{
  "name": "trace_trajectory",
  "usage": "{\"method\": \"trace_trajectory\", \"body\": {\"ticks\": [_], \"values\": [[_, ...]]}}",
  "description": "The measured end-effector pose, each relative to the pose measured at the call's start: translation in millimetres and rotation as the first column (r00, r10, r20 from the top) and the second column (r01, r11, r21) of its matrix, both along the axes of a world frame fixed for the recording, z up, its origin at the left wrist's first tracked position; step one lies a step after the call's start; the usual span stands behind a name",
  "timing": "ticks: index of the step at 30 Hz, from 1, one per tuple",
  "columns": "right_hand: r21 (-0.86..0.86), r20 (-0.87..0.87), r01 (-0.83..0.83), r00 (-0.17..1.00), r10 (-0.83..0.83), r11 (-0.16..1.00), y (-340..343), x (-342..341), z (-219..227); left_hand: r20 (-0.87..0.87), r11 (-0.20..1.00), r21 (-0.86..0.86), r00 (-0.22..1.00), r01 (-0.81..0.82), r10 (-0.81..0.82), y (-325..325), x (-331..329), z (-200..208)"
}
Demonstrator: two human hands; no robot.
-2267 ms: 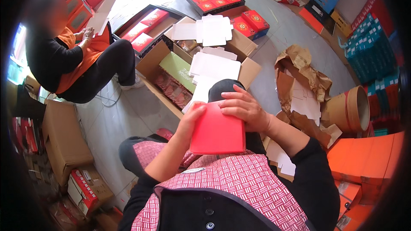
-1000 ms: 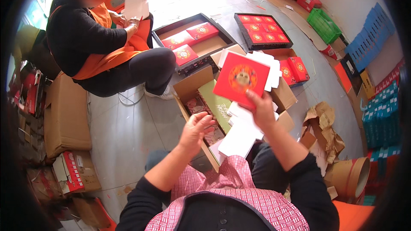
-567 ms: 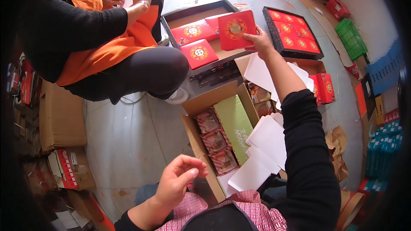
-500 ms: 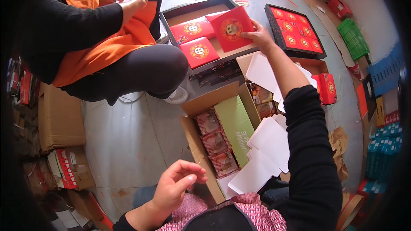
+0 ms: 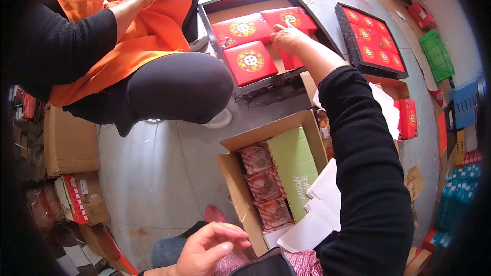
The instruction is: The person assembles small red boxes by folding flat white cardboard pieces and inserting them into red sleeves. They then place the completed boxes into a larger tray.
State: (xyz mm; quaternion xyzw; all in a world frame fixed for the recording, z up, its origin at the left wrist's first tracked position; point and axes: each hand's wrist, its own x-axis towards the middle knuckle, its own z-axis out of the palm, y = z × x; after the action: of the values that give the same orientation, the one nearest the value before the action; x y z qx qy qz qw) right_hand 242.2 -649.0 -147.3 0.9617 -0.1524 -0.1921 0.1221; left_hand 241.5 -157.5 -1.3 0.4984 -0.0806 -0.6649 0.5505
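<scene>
My right hand (image 5: pixel 288 39) reaches into a large black-rimmed tray (image 5: pixel 223 3), fingers bent around a red gift box (image 5: pixel 291 62) mostly hidden beneath it. Beside it in the tray lie a red box with a round floral emblem (image 5: pixel 250 61), another behind it (image 5: pixel 242 29), and a third at the back right (image 5: pixel 302 16). Low in front of me hovers my left hand (image 5: pixel 212 248), thumb apart from loosely curved fingers, nothing in it. Just beyond stands an open carton (image 5: pixel 236 176) with wrapped reddish packs (image 5: pixel 265 186) and a green box (image 5: pixel 289 161).
White folded card boxes (image 5: pixel 319 209) lie against the carton's right side. A black tray of red boxes (image 5: pixel 371 41) stands at the far right, near a green crate (image 5: pixel 436 55). A co-worker in an orange apron (image 5: pixel 146 30) sits at the left, knee close to the tray.
My right hand has lowered the red box from above the tray into its right part. My left hand has dropped slightly. The view has shifted a little.
</scene>
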Motion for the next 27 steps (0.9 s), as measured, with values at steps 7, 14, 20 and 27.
{"method": "trace_trajectory", "body": {"ticks": [7, 14, 20, 27], "values": [[0.23, 0.774, 0.456, 0.45, -0.445, 0.86, -21.5, -34.1, -71.6, 0.051, 0.999, 0.035, 0.999, -0.006, 0.005, 11.1, 7.6, -10.3], [0.584, 0.297, 0.475, 0.629, -0.718, 0.658, -31.5, -43.0, -82.4, 0.063, 0.999, 0.035, 0.998, -0.024, 0.022, 22.9, 4.7, -6.1], [0.468, 0.596, 0.52, 0.412, -0.69, 0.715, -9.7, -150.9, -28.7, 0.166, 0.997, -0.018, 0.984, 0.072, -0.069, 26.4, 8.0, 6.0], [0.268, 0.61, 0.694, 0.415, -0.676, 0.668, 286.9, -507.6, 58.9, 0.207, 0.984, -0.161, 0.978, 0.072, -0.038, 51.5, -11.5, 1.2]]}}
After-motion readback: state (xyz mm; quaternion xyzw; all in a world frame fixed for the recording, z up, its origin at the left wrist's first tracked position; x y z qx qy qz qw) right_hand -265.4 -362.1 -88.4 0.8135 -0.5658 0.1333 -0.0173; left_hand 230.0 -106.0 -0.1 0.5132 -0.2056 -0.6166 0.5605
